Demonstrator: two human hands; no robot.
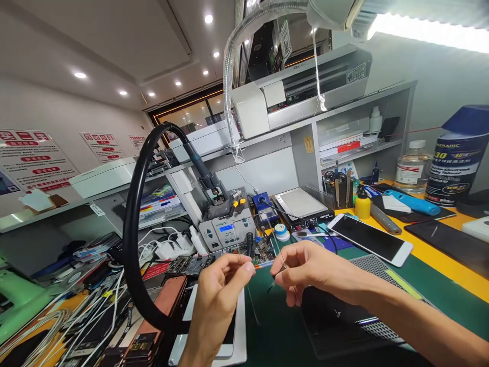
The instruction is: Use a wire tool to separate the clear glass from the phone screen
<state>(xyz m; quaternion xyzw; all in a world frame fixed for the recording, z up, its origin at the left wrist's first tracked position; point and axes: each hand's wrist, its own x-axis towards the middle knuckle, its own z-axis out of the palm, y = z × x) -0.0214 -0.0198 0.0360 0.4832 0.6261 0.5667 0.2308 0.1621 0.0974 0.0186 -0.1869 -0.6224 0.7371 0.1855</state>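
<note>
My left hand pinches the left edge of a thin clear sheet between thumb and fingers. Its right edge is in my right hand, fingers curled and thumb pressed in. The sheet looks like a see-through screen protector; only its fine edges show, so its outline is hard to follow. Beneath it lies a green work mat. A glossy black panel rests on the mat below my right forearm. Beside my left wrist lies a white-framed device, partly hidden by that hand.
A black flexible hose arches up at the left. Behind my hands stand a soldering station and a hot plate. A white phone lies to the right, near a yellow bottle. Cables crowd the left. A lamp hangs overhead.
</note>
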